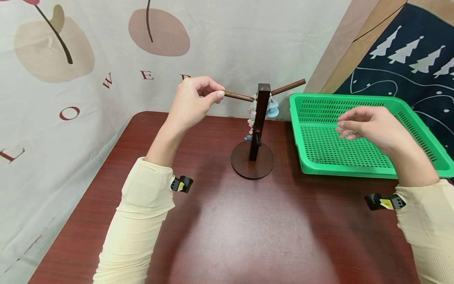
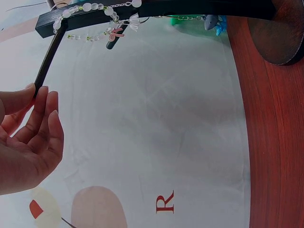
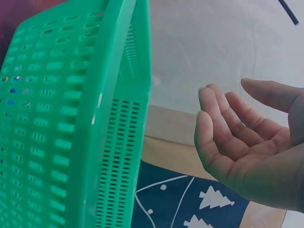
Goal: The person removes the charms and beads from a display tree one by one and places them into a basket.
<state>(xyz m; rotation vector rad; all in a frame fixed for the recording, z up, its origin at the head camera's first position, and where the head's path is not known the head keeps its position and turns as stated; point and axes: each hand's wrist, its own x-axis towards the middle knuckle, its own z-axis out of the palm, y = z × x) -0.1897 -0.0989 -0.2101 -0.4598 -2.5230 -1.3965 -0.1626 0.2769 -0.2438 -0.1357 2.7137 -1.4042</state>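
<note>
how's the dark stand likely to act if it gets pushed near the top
The stand would probably tip rather than slide, being tall and narrow above its round base. Its straight post looks stiff, so it likely won't bend. The beaded strand dangling from the rod in the left hand would probably swing.

The dark post (image 1: pixel 260 118) obstructs, with room before it.

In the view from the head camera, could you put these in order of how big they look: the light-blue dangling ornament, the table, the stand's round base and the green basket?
Largest to smallest:
1. Table
2. Green basket
3. Stand's round base
4. Light-blue dangling ornament
</note>
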